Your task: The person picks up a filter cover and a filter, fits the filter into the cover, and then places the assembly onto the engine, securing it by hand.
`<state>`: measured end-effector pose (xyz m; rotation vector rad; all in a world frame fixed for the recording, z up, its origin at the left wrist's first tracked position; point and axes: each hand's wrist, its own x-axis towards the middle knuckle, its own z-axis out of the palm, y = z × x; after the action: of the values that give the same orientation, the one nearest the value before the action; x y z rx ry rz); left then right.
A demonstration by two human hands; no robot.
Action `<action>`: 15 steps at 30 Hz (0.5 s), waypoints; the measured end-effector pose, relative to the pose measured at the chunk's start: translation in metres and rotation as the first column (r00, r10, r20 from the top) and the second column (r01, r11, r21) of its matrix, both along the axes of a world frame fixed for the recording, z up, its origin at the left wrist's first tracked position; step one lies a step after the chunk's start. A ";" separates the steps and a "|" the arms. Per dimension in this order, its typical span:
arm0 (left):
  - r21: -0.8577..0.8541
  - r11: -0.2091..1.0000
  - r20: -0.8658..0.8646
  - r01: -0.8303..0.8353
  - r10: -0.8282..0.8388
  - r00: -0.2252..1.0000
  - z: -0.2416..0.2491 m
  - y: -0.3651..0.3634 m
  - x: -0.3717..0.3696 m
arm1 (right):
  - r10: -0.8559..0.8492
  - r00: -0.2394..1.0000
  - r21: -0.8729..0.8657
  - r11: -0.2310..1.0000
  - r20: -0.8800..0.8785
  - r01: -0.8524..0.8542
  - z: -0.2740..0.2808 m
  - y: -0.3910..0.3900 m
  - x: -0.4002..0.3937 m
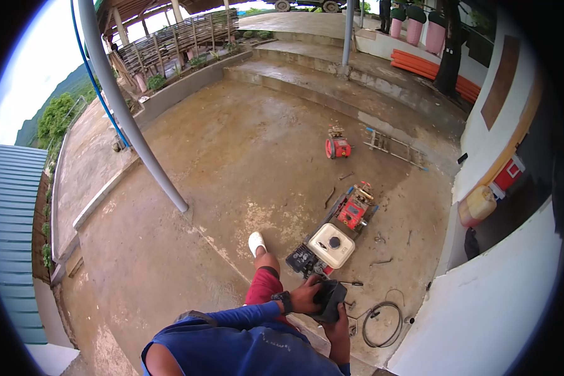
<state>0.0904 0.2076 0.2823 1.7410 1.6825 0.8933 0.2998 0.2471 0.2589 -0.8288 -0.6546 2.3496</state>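
A black boxy part (328,299) is held between both hands in front of my body. My left hand (306,296), with a dark watch at the wrist, grips its left side. My right hand (339,321) is wrapped round its lower right side. Just beyond them on the concrete floor stands an engine with a cream fuel tank (332,245) and a black cap. A red pump unit (355,212) is joined at its far end. What the black part is cannot be made out.
A coiled dark hose (382,324) and scattered tools lie right of the engine. A red machine (338,147) and a small metal ladder (396,148) are farther off. A grey post (128,113) rises at the left. Concrete steps cross the back, and a white wall stands right.
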 end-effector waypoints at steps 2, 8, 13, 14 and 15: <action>0.004 1.000 0.001 0.007 -0.007 1.000 -0.001 0.000 -0.001 | -0.021 1.000 -0.013 1.000 -0.010 0.021 0.004 0.000 -0.002; 0.033 0.999 0.124 0.028 -0.032 0.992 0.008 0.003 -0.001 | -0.011 0.989 0.345 0.938 0.149 -0.041 -0.030 0.002 0.007; 0.076 0.996 0.054 0.043 -0.047 0.997 0.003 0.005 0.001 | -0.087 0.996 0.010 0.996 -0.027 0.088 0.020 -0.002 0.001; 0.086 0.995 0.043 0.046 -0.050 0.998 0.003 0.005 0.002 | -0.102 0.995 -0.012 0.995 -0.019 0.102 0.020 -0.002 0.001; 0.085 0.995 0.043 0.051 -0.055 0.998 0.003 0.005 0.002 | -0.108 0.994 -0.013 0.994 -0.019 0.107 0.019 -0.002 0.002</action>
<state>0.0926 0.2123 0.2849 1.7981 1.5830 0.9848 0.3020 0.2447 0.2781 -0.8243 -0.5734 2.2642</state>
